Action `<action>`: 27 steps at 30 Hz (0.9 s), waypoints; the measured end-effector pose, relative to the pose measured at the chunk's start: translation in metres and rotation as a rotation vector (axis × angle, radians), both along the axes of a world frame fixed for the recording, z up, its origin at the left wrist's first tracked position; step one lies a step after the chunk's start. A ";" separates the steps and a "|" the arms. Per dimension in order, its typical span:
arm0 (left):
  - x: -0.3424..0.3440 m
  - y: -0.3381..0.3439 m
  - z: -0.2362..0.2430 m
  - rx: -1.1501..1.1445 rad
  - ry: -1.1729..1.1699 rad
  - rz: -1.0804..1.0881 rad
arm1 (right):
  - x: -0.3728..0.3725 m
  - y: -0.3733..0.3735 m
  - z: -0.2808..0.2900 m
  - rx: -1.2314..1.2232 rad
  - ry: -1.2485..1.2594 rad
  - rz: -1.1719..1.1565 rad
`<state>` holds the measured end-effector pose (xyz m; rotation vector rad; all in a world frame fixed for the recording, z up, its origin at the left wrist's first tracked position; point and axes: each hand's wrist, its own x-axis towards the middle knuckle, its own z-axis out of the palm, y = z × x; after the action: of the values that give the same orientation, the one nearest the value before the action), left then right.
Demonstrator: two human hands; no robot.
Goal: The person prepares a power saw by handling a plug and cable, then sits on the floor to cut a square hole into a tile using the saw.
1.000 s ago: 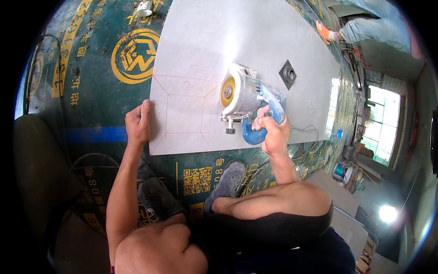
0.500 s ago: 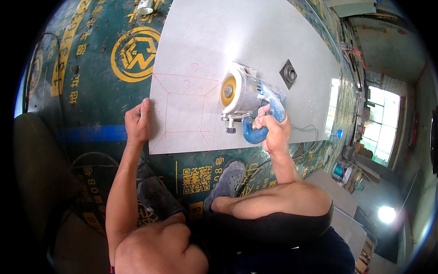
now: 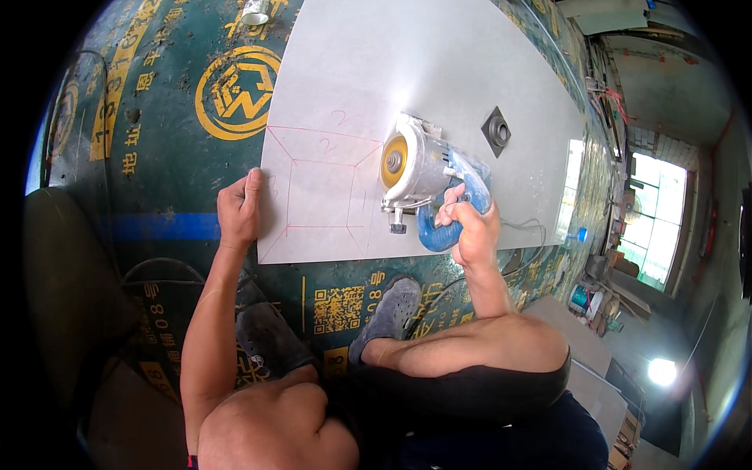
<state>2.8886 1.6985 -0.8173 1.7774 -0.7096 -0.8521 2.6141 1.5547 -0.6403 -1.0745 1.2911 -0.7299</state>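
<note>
My right hand (image 3: 470,223) is wrapped round the blue handle of a handheld tile saw (image 3: 427,166) with a yellowish round blade and a pale, dusty housing. The saw sits on a large light-grey tile (image 3: 329,86), its blade close to the right side of a pattern of red drawn lines. Whether the blade is in the tile cannot be made out. At the tile's left edge, my left hand (image 3: 239,210) grips the rim, thumb on top and fingers out of sight beneath. A square dark floor drain (image 3: 496,131) lies on the tile right of the saw.
Green printed sheeting (image 3: 168,184) covers the floor under the tile. A power cord (image 3: 525,227) runs right of my right hand. My shod foot (image 3: 395,305) is close to the tile's near edge. A white cup-like object (image 3: 255,12) stands beyond the tile's left side.
The whole view has shifted slightly. The saw appears a touch nearer to me on the tile. Both hands keep their grips.
</note>
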 end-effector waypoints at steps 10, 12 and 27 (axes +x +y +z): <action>-0.002 0.000 0.002 0.012 -0.001 0.009 | 0.001 -0.002 0.001 -0.001 0.006 0.007; -0.003 0.000 0.002 -0.003 0.025 0.017 | 0.001 -0.002 0.001 0.004 -0.006 0.002; -0.001 0.001 -0.002 0.004 0.006 0.000 | 0.001 -0.003 0.001 0.023 0.027 0.007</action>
<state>2.8878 1.6999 -0.8191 1.7774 -0.7046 -0.8592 2.6154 1.5516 -0.6393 -1.0734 1.3156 -0.6962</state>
